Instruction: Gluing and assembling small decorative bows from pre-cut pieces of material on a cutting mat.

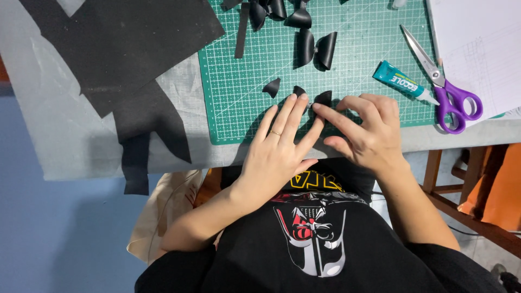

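A small black foam piece (322,100) is pinched under the fingertips of the left hand (277,149) and right hand (364,133), at the green cutting mat's (239,92) near edge.

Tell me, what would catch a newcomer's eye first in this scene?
Probably the two hands meeting at the near edge of the green cutting mat: the left hand and right hand press together on a small black folded piece. Next, the purple-handled scissors and a teal glue tube lie to the right, and finished black bows sit farther up the mat.
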